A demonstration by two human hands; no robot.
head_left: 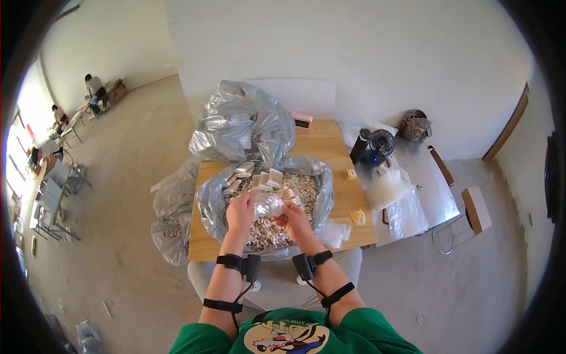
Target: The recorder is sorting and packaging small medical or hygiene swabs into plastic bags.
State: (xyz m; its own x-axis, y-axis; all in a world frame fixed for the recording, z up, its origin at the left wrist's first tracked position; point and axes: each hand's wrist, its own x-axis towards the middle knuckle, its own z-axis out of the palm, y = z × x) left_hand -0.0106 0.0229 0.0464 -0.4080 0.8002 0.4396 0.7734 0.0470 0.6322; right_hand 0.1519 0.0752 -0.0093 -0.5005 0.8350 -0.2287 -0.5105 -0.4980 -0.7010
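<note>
Centrally, the clear bag [269, 205] lies between the two hands, above the near part of a heap of swabs [300, 187]. The left hand [240, 213] is closed in a narrow pinch on the bag's left edge, and the right hand [292, 223] pinches its right side; gripping opposite sides probably keeps the thin film spread and steady. Whether anything is inside it cannot be told through the glare. The loose swabs fill an open grey sack [210, 203], whose folded-out rim seems to stop them from scattering over the wooden table [321, 141]. Bundles [263, 180] sit on the far left of the heap, apparently to keep them within reach yet distinct from the loose sticks. A second, bulging sack [236, 127] stands at the table's far left, presumably out of the hands' way. To the right, small bags [335, 235] lie at the near edge beside the right forearm, with yellow cards [358, 218] just beyond, both seemingly placed for easy reach. Farther right, a fan [381, 143] stands on the metal table [433, 171].
</note>
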